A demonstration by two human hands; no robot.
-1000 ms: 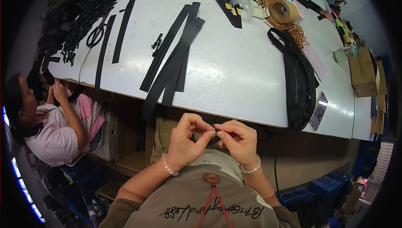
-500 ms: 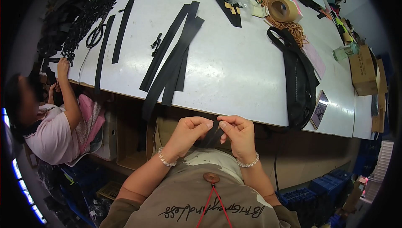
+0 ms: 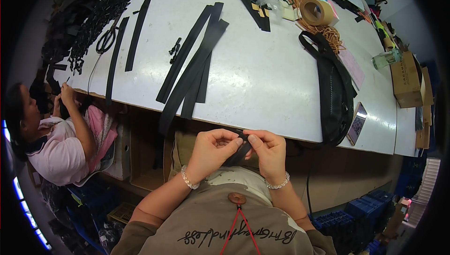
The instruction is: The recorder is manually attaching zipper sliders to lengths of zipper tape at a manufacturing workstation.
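Just in front of the table's near edge, my left hand point(image 3: 216, 148) and my right hand point(image 3: 266, 152) come together, fingers closed. Between them they pinch the end of a black fabric strip point(image 3: 240, 155), which looks like zipper tape. Its lower part hangs toward my shirt, and the fingers partly hide the end. Several similar black strips point(image 3: 194, 63) lie crossed on the table beyond my left hand, one sticking out over the edge. A few small black pieces point(image 3: 175, 51), perhaps zipper sliders, lie beside them.
A black bag point(image 3: 333, 91) and a phone point(image 3: 357, 123) lie on the white table point(image 3: 267, 81) at right. Farther back are a tape roll point(image 3: 317, 11) and tan cord point(image 3: 330, 35). Scissors point(image 3: 107, 39) and a black heap point(image 3: 93, 30) are at left, where a co-worker point(image 3: 61, 147) sits.
My hands stay almost in place; the fingertips have shifted slightly on the strip's end. The co-worker's raised hand has drawn back from the black heap, and the head has lifted.
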